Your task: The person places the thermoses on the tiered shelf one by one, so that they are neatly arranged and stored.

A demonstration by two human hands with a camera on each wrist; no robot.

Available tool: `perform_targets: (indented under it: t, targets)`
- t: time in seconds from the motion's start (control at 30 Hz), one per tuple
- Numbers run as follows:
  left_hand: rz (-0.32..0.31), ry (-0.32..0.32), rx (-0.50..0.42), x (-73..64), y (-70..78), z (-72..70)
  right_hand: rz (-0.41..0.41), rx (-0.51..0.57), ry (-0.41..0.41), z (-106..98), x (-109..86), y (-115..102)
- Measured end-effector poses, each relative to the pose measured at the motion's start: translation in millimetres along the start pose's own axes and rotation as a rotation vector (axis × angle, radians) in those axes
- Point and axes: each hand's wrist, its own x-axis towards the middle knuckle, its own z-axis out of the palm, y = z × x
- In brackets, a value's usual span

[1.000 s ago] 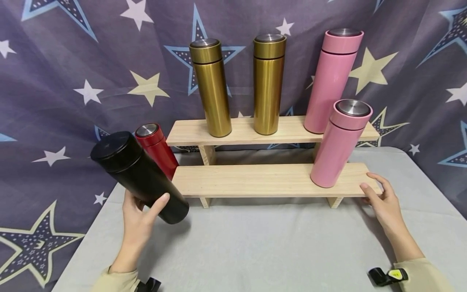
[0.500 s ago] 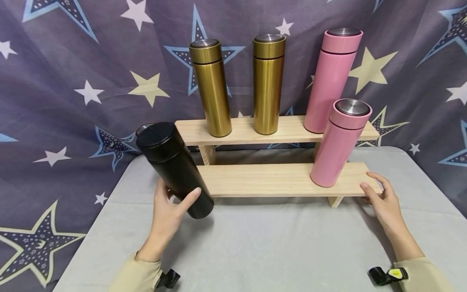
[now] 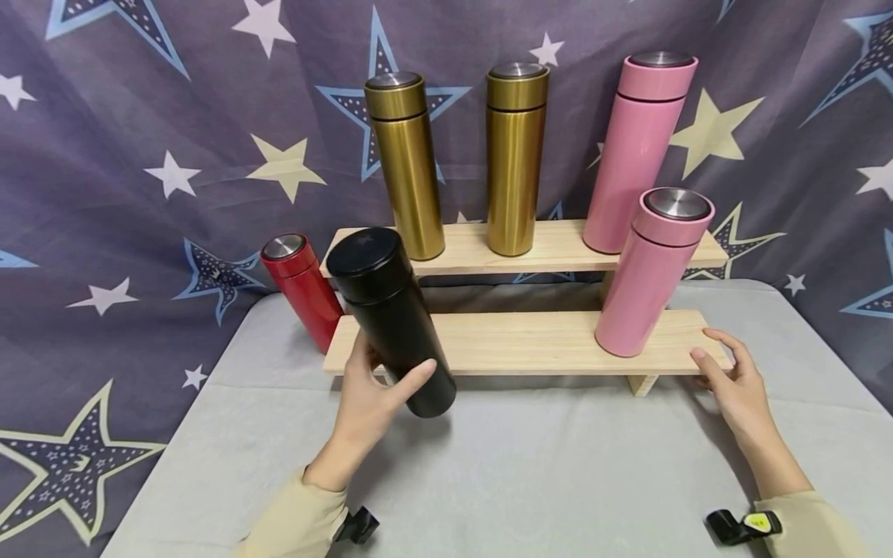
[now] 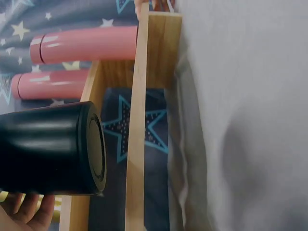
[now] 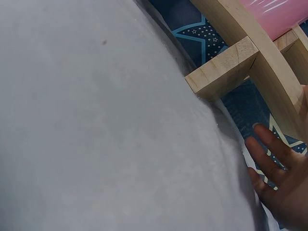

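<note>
A black thermos [image 3: 403, 329] leans in my left hand [image 3: 370, 407], its lid up and to the left, its base in front of the lower shelf. The left wrist view shows its round base and fingertips [image 4: 43, 211] curled beneath its side. My right hand [image 3: 736, 387] grips the right end of the two-tier wooden shelf [image 3: 516, 341], thumb on top of the lower board. In the right wrist view several fingers [image 5: 269, 159] spread below the board. A pink thermos [image 3: 645, 287] stands on the lower board's right part.
Two gold thermoses [image 3: 407, 170] [image 3: 516, 163] and another pink thermos [image 3: 638, 155] stand on the upper board. Left of the shelf is a shorter red thermos [image 3: 303, 294]. A grey cloth [image 3: 530, 465] covers the table; a star-patterned curtain [image 3: 209, 85] hangs behind.
My left hand has carried the black thermos rightward, from in front of the red thermos to before the lower board, and it is tilted less. The right hand has stayed at the shelf's end.
</note>
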Motion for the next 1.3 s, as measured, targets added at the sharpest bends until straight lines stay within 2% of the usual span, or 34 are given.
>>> perform_targets:
  t: [0.47,0.8,1.07,1.3]
  targets:
    - [0.045,-0.108,0.014,1.2,7.2,38.6,0.003,-0.054,0.013,-1,0.0,0]
    - [0.039,-0.176,0.038,3.2,7.7,58.0,0.003,-0.088,0.015,0,1.3,2]
    - [0.040,-0.200,0.029,11.1,10.5,70.8,-0.008,-0.078,0.017,0,1.3,1]
    - [0.035,-0.211,0.020,17.6,16.2,79.6,0.002,-0.002,0.009,0,1.5,2]
